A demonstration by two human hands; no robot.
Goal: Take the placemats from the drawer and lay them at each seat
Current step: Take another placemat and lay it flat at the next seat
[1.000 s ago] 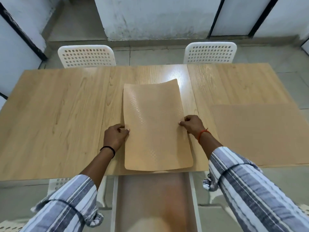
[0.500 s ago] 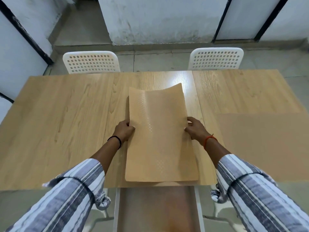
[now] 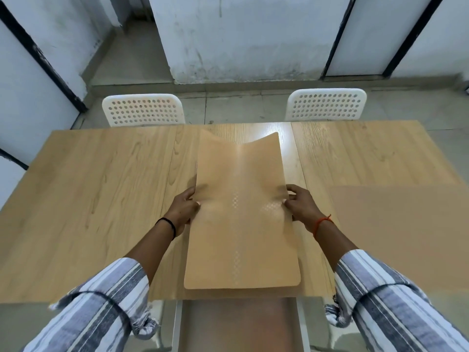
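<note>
While held, placemat (image 3: 242, 214) lengthwise away

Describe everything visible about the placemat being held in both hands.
The held placemat is a thin, flexible tan sheet with rounded corners and a faint checkered weave that catches the light. The left hand and right hand pinch its long side edges, so its middle sags and the far corners curl upward. It runs lengthwise away from the person, over the middle of the wooden table, its near end reaching the table's near edge above the open drawer.
</note>
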